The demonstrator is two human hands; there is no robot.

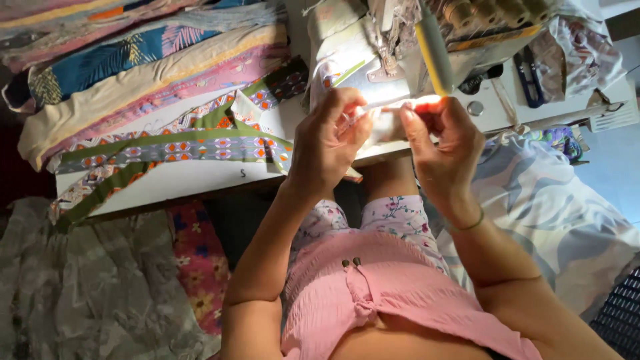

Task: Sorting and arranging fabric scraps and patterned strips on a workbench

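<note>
White cloth [387,123] is pinched between my left hand [327,143] and right hand [440,143], fingers closed, at the sewing machine [393,47].

I count my two hands [327,143] [440,143], one sewing machine [373,47], one blue pair of snips [530,83], and four thread spools [493,10] on it.

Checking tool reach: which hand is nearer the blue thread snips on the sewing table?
Right. The right hand is below and left of the blue snips; the left hand is farther left, beyond it.
</note>
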